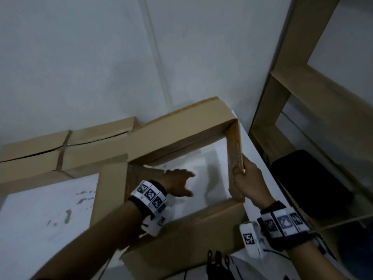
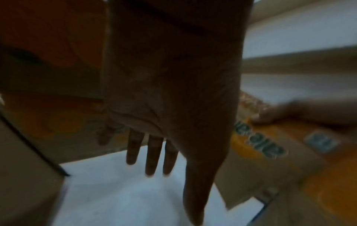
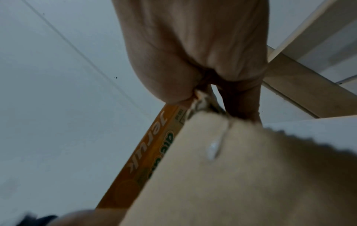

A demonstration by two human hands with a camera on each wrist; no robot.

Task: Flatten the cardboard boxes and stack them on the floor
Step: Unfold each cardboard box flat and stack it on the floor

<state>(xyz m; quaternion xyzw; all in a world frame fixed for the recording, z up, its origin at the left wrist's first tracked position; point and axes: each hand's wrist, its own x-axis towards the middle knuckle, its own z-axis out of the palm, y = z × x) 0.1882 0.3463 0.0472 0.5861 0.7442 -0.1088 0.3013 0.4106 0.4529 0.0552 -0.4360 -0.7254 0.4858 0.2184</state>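
Observation:
An open-ended cardboard box (image 1: 181,126) stands on the white table (image 1: 40,209), its walls forming a hollow frame with the tabletop showing through. My right hand (image 1: 242,178) grips the upper edge of the box's right wall, thumb inside and fingers outside. In the right wrist view the right hand (image 3: 203,91) pinches that wall (image 3: 212,168), whose orange printed face (image 3: 146,152) runs away from it. My left hand (image 1: 179,182) reaches inside the box above the tabletop, holding nothing. Its fingers (image 2: 152,156) are straight and spread, near the printed inner wall (image 2: 270,152).
A second, closed and taped cardboard box (image 1: 60,148) lies at the back left against the wall. A wooden shelf frame (image 1: 302,87) stands to the right, with a black object (image 1: 312,188) low beside it. Dark items (image 1: 218,263) lie at the table's near edge.

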